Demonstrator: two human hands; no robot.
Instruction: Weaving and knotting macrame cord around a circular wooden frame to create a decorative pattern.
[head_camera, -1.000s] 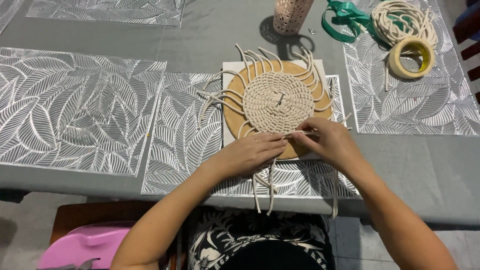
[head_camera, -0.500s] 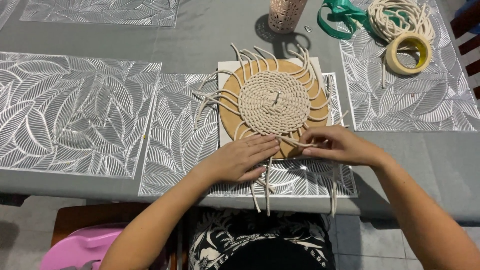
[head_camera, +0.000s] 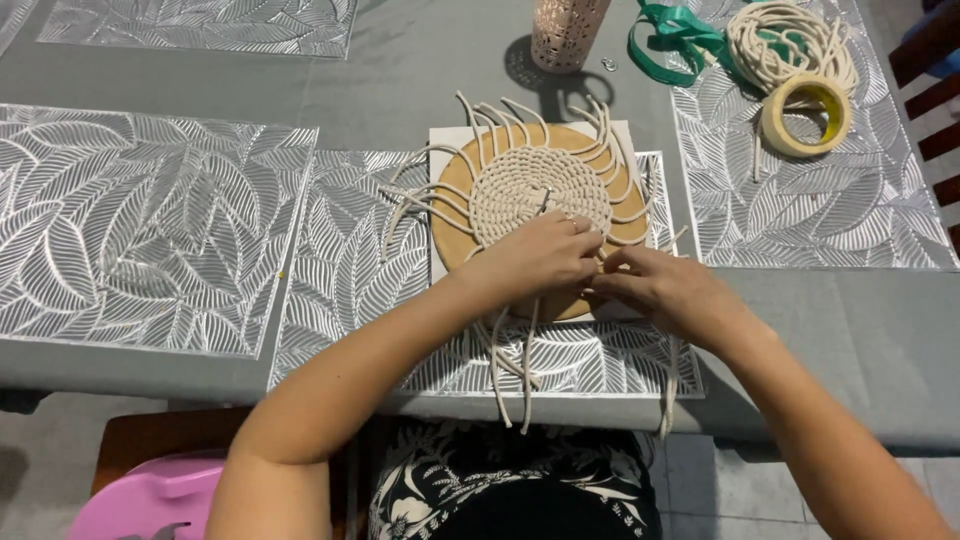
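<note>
A round coil of cream cord (head_camera: 540, 190) lies on a tan disc (head_camera: 462, 215), which sits on a white square board (head_camera: 447, 140) over a silver leaf-patterned placemat (head_camera: 345, 260) near the front edge of the grey counter (head_camera: 420, 80). The stiff disc and board seem to give the soft weave a flat, firm base, and the loose cord ends (head_camera: 420, 195) fan outward from the coil so each stays separate and reachable.

The left hand (head_camera: 535, 262) lies flat over the near part of the coil, likely pinning it so it cannot turn. The right hand (head_camera: 660, 290) meets it at the coil's near right rim, its fingers (head_camera: 612, 262) drawn together, apparently pinching a cord; the cord itself is too covered to confirm.

The hands hide the working spot and the disc's near edge. Several cords (head_camera: 510, 375) hang over the counter's front. At the back, a pink perforated cup (head_camera: 567, 30) is cut off by the frame, beside a green ribbon (head_camera: 675, 35), a bundle of cord (head_camera: 790, 40) and a roll of tape (head_camera: 805, 115).
</note>
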